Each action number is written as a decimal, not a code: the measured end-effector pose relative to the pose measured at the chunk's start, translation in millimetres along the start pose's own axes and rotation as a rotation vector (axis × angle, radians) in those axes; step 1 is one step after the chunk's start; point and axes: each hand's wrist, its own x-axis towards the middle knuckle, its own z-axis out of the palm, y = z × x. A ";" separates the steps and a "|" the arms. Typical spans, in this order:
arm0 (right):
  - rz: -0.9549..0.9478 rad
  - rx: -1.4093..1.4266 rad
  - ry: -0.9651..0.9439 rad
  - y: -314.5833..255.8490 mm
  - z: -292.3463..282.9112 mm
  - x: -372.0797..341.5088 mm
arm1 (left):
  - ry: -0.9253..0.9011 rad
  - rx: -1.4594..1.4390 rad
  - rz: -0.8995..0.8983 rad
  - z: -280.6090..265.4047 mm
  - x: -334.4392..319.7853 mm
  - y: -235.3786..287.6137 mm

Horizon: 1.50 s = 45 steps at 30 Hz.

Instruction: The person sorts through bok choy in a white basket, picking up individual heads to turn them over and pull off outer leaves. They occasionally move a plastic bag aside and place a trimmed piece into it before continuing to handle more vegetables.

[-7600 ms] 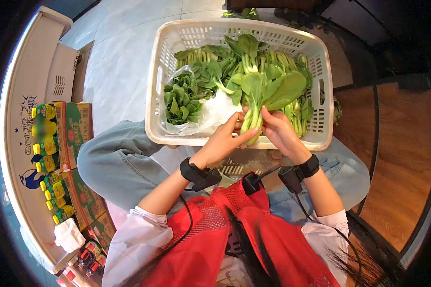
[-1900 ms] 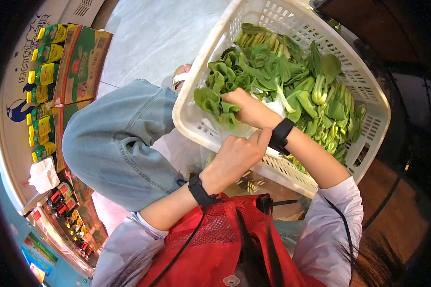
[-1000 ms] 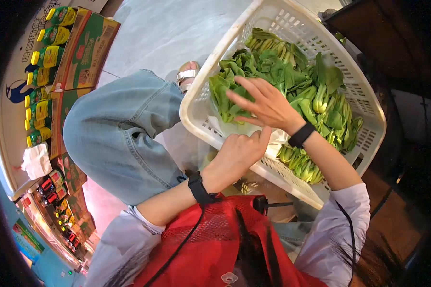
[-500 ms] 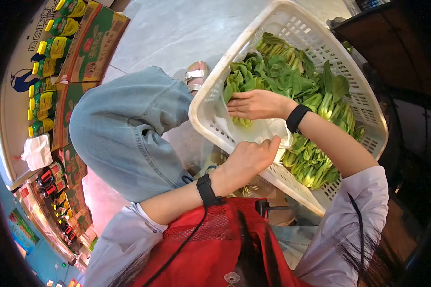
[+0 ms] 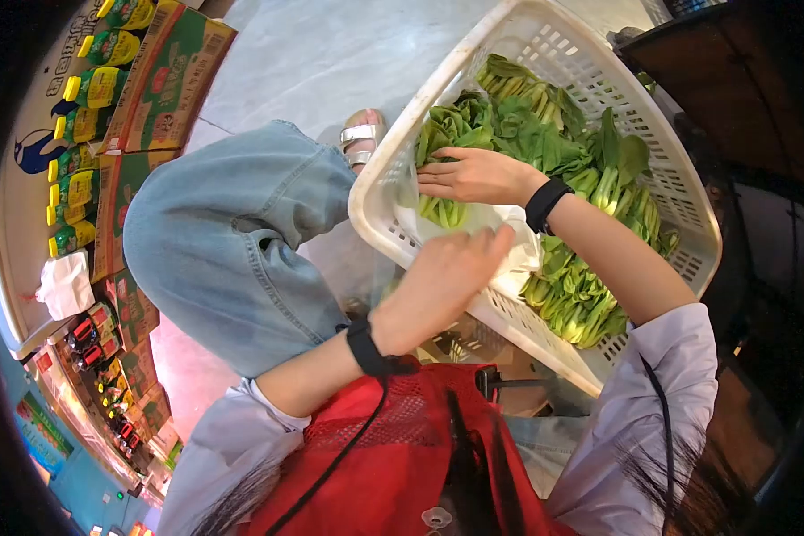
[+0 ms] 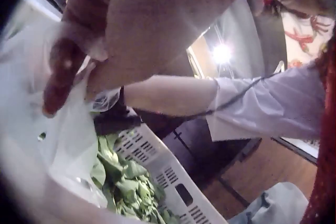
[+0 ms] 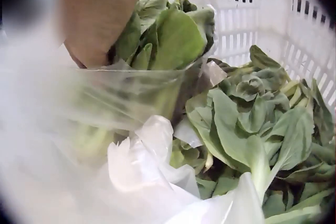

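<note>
In the head view, my right hand [image 5: 482, 176] reaches into a clear plastic bag, its fairly straight fingers against the bok choy [image 5: 442, 211] inside. The right wrist view shows that hand [image 7: 105, 16] going down behind the edge of the bag [image 7: 131, 98], beside upright leaves [image 7: 176, 37]; its fingertips are hidden. My left hand [image 5: 447, 277] is at the basket's near rim with its fingers curled, pinching the bag's edge. The left wrist view has the film [image 6: 73, 150] hanging from this hand [image 6: 157, 24]. More bok choy [image 5: 576, 308] lies loose in the white basket [image 5: 699, 192].
A crumpled white part of the bag [image 5: 520, 255] lies near the basket's front. The person's bent knee [image 5: 232, 232] and sandalled foot [image 5: 362, 134] are left of the basket. Farther left stand cartons [image 5: 174, 80] and yellow-capped bottles [image 5: 98, 87].
Earlier both hands held bok choy over the basket. The right hand then moved into the bag, lifted with fingers spread, and came back down onto the greens. The left hand has risen slightly just now.
</note>
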 end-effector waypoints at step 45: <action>1.951 0.962 -0.339 -210.7 -24.3 -266.0 | 0.182 0.137 0.330 -17.6 -11.0 40.1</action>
